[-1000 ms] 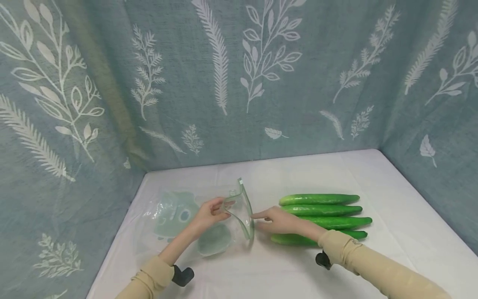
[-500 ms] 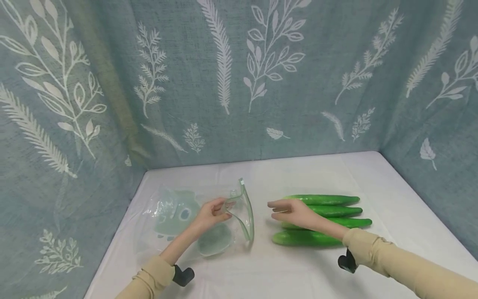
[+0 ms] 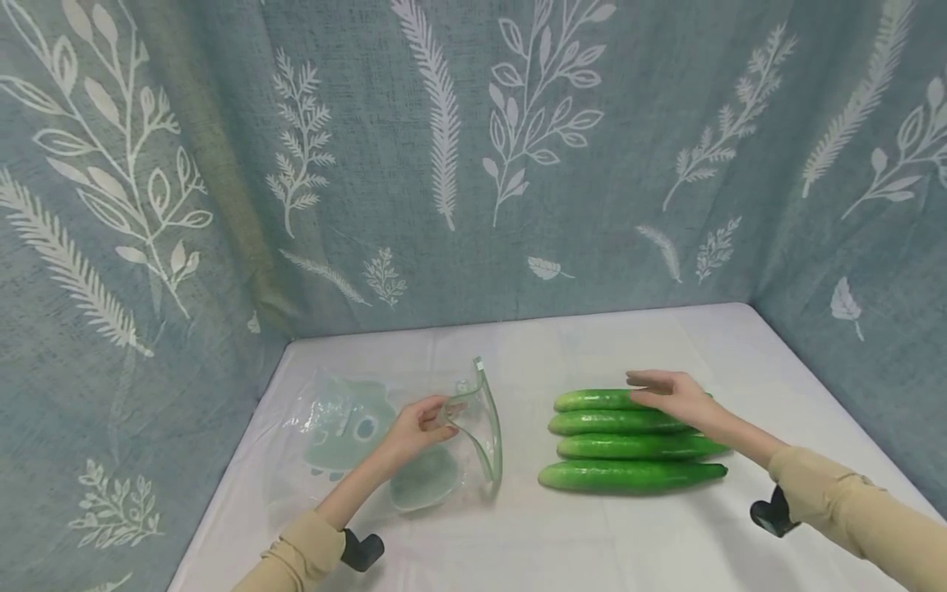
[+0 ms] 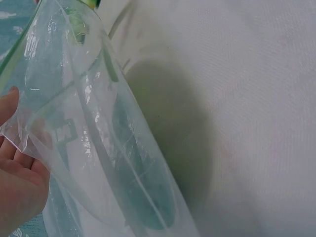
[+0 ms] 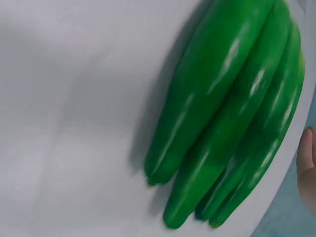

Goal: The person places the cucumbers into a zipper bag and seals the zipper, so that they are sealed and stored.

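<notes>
My left hand (image 3: 417, 429) pinches the upper edge of a clear zip bag (image 3: 348, 432) and holds its mouth apart, facing right. The bag lies on its side and has a pale green cartoon print and a green zip strip. In the left wrist view, thumb and fingers grip the clear film (image 4: 98, 133). To the right, several long green cucumbers (image 3: 632, 475) lie side by side. My right hand (image 3: 676, 397) hovers over the far cucumber's right part, fingers extended and holding nothing. The right wrist view shows the cucumbers' ends (image 5: 217, 98), with part of that hand at the right edge.
A white cloth (image 3: 533, 543) covers the table. Blue-green curtains (image 3: 473, 271) with white leaf prints stand behind it and along both sides. A black wrist mount (image 3: 362, 549) sits under the left cuff, and another (image 3: 772, 513) under the right.
My right hand has left the bag's mouth and moved right, to above the cucumbers. My left hand stays in place, holding the bag's edge.
</notes>
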### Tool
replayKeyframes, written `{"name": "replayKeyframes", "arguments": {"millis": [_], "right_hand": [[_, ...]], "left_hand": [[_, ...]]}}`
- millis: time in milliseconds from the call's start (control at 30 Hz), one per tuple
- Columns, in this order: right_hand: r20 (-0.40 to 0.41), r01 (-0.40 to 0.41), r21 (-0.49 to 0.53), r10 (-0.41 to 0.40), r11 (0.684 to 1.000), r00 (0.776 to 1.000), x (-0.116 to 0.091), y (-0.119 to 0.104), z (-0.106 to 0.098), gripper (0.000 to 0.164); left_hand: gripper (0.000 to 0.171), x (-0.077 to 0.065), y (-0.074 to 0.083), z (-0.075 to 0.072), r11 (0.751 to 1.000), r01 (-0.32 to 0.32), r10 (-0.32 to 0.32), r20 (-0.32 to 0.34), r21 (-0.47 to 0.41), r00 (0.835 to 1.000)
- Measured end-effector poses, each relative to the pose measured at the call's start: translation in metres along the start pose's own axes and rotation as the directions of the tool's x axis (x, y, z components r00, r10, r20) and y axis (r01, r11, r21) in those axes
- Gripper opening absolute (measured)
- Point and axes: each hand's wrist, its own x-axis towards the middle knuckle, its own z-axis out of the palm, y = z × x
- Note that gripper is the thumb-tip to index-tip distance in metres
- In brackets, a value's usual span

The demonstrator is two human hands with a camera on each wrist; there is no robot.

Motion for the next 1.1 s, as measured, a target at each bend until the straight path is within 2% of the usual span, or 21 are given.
{"name": "replayKeyframes", "arguments": {"millis": [233, 533, 800, 1100], "right_hand": [[-0.125, -0.089, -0.066, 0.080, 0.994, 0.989, -0.011, 0.022, -0.031, 0.061], [-0.158, -0.156, -0.127, 0.135, 0.980, 0.978, -0.015, 0.044, -0.057, 0.064], [-0.138, -0.194, -0.178, 0.170, 0.965, 0.976, -0.015, 0.057, -0.065, 0.062], [-0.148, -0.200, -0.257, 0.166, 0.946, 0.975, -0.017, 0.065, -0.062, 0.053]], "left_hand": [[0.045, 0.000, -0.001, 0.001, 1.000, -0.003, 0.003, 0.002, -0.014, 1.000], [0.045, 0.002, -0.004, 0.001, 1.000, -0.010, 0.010, 0.007, -0.013, 1.000], [0.045, 0.002, -0.003, 0.001, 1.000, -0.005, 0.005, 0.003, -0.010, 1.000], [0.044, 0.000, -0.001, 0.002, 1.000, -0.007, 0.007, 0.010, -0.019, 1.000]]}}
